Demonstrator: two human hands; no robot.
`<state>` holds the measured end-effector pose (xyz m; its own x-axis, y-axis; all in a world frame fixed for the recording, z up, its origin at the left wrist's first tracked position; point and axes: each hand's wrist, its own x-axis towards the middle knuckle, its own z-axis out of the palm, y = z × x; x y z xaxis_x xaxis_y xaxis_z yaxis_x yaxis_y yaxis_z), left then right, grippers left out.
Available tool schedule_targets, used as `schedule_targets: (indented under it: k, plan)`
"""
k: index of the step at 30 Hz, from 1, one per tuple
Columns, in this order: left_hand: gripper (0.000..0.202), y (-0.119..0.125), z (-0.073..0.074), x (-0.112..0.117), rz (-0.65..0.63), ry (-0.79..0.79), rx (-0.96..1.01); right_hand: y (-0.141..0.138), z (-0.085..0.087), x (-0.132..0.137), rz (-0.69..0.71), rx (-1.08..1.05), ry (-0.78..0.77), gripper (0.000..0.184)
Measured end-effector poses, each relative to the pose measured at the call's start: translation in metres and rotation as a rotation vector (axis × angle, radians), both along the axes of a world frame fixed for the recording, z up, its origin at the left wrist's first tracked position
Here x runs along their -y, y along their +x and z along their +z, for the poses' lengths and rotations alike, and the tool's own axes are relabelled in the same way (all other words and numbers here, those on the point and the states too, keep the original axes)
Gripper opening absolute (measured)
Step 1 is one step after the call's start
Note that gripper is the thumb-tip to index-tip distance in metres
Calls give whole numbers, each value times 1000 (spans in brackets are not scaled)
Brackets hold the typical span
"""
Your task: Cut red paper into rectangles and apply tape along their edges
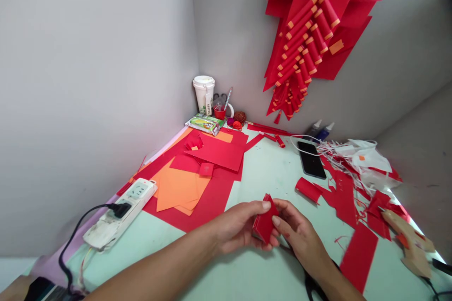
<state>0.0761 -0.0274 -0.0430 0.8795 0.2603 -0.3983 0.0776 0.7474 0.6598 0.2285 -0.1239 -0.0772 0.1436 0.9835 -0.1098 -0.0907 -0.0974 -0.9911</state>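
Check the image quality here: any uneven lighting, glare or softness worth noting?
Head view: light is mostly soft, though the top-right corner falls dark; head view: a bright, washed-out patch shows along the right edge of the table; head view: the left hand, right hand and red paper stack read clearly, while print on the white cup looks soft.

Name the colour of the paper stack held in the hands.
The paper stack is red, seen best in the head view.
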Motion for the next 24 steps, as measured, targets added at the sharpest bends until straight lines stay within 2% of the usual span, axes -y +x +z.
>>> schedule_targets:
  k: [3,6,10,12,16,20,24]
  plan:
    - [41,1,2,0,29,-35,6,0,-6,2,-67,241,68,38]
    - [38,1,4,1,62,-67,-7,-1,-9,4,-52,494,192,47]
    - [41,3,3,1,84,-70,-48,-5,-11,5,-11,697,297,72]
    - [44,3,1,1,76,-74,-49,-7,-10,4,-16,753,273,78]
    - [43,4,-2,1,70,-108,-32,-8,-9,3,-36,819,238,76]
    - [44,2,-2,1,46,-118,-17,-7,-7,4,-60,855,283,75]
    - [46,-1,2,1,16,-50,16,-6,-6,5,-71,857,325,74]
